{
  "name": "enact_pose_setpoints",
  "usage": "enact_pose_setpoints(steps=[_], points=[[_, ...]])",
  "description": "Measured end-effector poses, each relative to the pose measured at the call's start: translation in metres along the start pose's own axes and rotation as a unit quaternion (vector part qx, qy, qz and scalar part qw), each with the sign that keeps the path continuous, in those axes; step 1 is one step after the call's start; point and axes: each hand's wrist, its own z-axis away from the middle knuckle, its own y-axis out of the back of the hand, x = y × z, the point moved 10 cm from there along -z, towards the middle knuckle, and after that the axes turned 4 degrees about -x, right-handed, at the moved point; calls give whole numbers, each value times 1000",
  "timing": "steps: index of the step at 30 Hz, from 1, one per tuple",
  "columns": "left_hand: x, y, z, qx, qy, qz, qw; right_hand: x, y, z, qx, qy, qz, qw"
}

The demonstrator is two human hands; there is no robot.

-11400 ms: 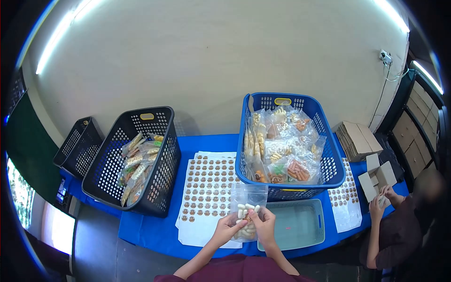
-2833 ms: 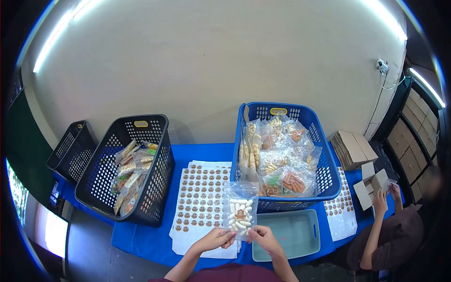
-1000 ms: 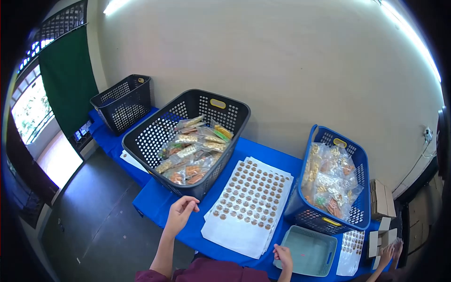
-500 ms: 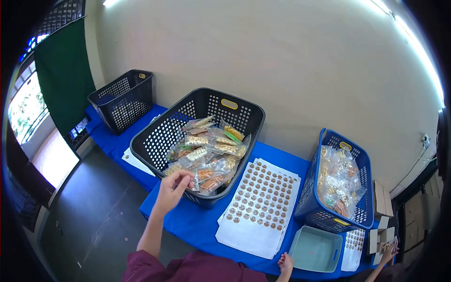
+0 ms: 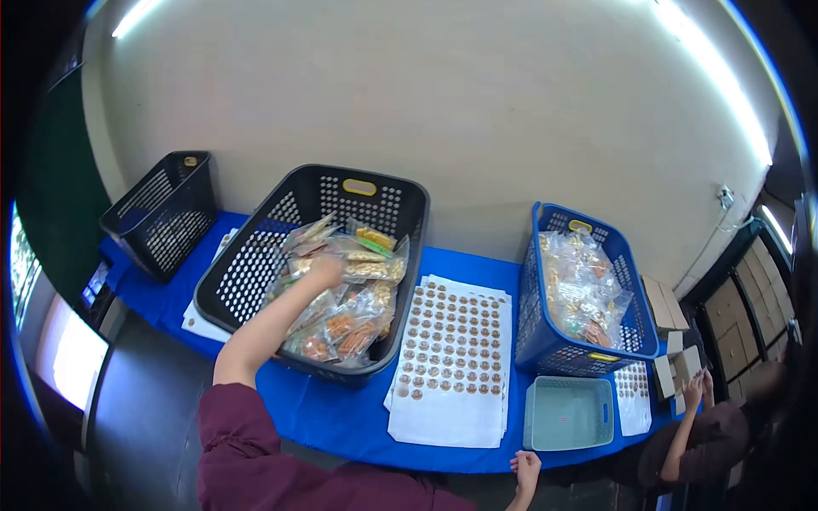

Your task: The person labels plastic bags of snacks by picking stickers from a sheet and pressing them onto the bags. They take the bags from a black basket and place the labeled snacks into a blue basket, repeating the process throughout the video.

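My left hand (image 5: 325, 271) reaches into the large black basket (image 5: 385, 189), over clear bags of snacks (image 5: 354, 328); its fingers are hidden, so any hold on a bag cannot be made out. My right hand (image 5: 526, 467) is near the table's front edge, with its fingers curled together and the tips close to the thumb; whatever they hold, if anything, is too small to name. Between the baskets lies a stack of white sheets with round stickers (image 5: 452, 341). The pale green tray (image 5: 568, 415) is just above and right of my right hand.
A blue basket (image 5: 530, 324) of bagged snacks stands right of the sheets. Another black basket (image 5: 166, 230) is at the far left. At the right, a person (image 5: 694, 443) works beside an open cardboard box (image 5: 677, 366). Blue cloth (image 5: 341, 426) covers the table.
My left hand has moved from the black basket's front rim up into the basket, over the bags. The view has shifted, and more of the other person shows at the right.
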Motion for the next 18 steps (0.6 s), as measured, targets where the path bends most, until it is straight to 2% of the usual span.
enact_pose_setpoints(steps=[2,4,6,9,12,18], points=[[2,-52,-2,-33,1,17,999,0,11,12,34,12,6,999],[24,-106,9,-94,-37,-173,980,12,13,22,41,6,-5,999],[58,-149,17,-163,-99,-182,965,28,6,23,26,-14,10,1000],[105,-169,26,-249,-205,-12,946,41,-17,23,-10,-15,65,998],[105,-122,49,-241,-127,28,962,39,-51,25,-59,-27,39,997],[62,-131,25,-247,26,16,969,21,-96,18,-147,12,149,978]])
